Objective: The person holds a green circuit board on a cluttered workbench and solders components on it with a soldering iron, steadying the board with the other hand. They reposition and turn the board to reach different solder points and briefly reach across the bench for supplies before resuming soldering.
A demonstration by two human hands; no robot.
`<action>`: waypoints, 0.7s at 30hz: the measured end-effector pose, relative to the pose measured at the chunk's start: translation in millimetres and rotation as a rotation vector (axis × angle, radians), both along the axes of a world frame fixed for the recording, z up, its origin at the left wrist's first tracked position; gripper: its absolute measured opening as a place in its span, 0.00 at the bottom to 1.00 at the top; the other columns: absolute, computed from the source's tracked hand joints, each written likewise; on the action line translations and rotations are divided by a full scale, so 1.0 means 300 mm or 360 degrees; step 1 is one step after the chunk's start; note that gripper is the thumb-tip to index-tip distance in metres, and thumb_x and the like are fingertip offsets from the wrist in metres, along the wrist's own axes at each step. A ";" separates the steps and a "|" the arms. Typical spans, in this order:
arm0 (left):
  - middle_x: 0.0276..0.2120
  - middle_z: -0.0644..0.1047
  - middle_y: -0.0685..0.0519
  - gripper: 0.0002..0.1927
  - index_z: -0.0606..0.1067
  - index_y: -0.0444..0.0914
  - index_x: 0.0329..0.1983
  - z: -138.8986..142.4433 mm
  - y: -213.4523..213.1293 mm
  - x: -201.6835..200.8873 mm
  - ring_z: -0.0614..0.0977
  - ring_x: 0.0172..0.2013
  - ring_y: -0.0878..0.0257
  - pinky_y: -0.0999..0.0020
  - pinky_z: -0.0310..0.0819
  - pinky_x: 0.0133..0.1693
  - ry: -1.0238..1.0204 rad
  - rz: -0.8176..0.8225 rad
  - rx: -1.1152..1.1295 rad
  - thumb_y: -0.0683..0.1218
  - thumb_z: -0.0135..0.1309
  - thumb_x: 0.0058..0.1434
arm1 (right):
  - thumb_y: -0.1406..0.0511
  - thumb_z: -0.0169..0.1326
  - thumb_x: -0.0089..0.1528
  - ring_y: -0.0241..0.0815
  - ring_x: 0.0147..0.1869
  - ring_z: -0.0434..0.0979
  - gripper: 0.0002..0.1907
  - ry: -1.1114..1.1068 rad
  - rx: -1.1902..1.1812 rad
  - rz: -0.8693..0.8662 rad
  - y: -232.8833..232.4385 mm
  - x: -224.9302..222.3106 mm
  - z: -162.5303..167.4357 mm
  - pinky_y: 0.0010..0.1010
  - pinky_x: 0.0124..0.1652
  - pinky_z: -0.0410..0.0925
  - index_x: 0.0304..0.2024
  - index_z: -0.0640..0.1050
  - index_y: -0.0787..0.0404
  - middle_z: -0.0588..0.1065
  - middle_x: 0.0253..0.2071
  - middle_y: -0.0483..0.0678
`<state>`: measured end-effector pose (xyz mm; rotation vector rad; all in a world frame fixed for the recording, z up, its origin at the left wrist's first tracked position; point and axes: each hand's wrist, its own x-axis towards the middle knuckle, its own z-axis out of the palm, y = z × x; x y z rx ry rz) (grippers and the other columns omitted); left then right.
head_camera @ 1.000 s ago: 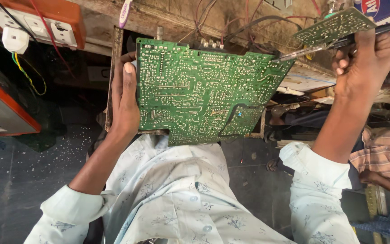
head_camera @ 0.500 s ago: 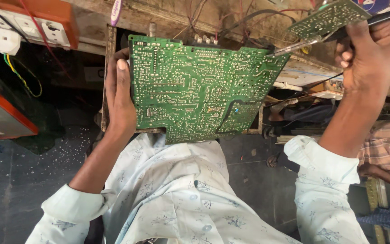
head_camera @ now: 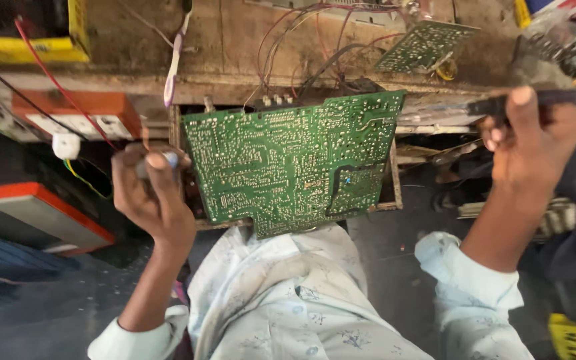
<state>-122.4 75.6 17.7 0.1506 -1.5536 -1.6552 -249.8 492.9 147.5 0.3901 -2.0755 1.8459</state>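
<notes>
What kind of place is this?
Probably an electronics repair bench: a large green circuit board sits solder-side up, loose wires run over a worn wooden bench, and a smaller board lies behind.

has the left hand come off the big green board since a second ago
Yes. The left hand no longer grips the board by its left edge; it has drawn back to the left, apart from the board, its fingers closed round a small pale thing.

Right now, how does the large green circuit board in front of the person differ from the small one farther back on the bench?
The large circuit board fills the middle of the view, propped up facing the camera; the small circuit board lies tilted farther back on the wooden bench. The large one has a notched outline; the small one looks plainly rectangular. Both are green, solder side showing.
</notes>
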 end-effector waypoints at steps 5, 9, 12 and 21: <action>0.43 0.80 0.46 0.05 0.76 0.32 0.44 0.179 0.105 -0.027 0.83 0.44 0.58 0.70 0.76 0.45 0.0028 -0.0046 -0.0889 0.40 0.56 0.69 | 0.61 0.66 0.74 0.38 0.24 0.68 0.21 0.0251 -0.0221 -0.0193 0.059 0.122 -0.113 0.30 0.27 0.65 0.41 0.73 0.73 0.71 0.30 0.51; 0.45 0.78 0.45 0.04 0.78 0.32 0.39 0.280 0.269 -0.111 0.79 0.46 0.51 0.58 0.73 0.49 -0.0141 -0.0461 -0.1070 0.39 0.59 0.66 | 0.62 0.66 0.76 0.40 0.25 0.68 0.20 0.0335 -0.0420 -0.0286 0.079 0.187 -0.180 0.30 0.26 0.65 0.44 0.73 0.73 0.73 0.34 0.54; 0.52 0.75 0.43 0.04 0.78 0.33 0.37 0.335 0.384 -0.176 0.75 0.54 0.46 0.51 0.68 0.57 -0.0047 -0.0443 -0.1248 0.40 0.59 0.65 | 0.63 0.66 0.75 0.41 0.27 0.71 0.19 0.0394 -0.0430 -0.0388 0.064 0.211 -0.218 0.30 0.27 0.67 0.44 0.73 0.73 0.74 0.36 0.55; 0.48 0.70 0.38 0.07 0.78 0.30 0.39 0.363 0.553 -0.315 0.72 0.50 0.41 0.47 0.66 0.53 -0.0168 -0.0508 -0.1418 0.41 0.56 0.66 | 0.67 0.67 0.70 0.43 0.38 0.80 0.16 0.0704 -0.0081 -0.0444 -0.016 0.215 -0.338 0.30 0.37 0.75 0.52 0.77 0.73 0.78 0.48 0.59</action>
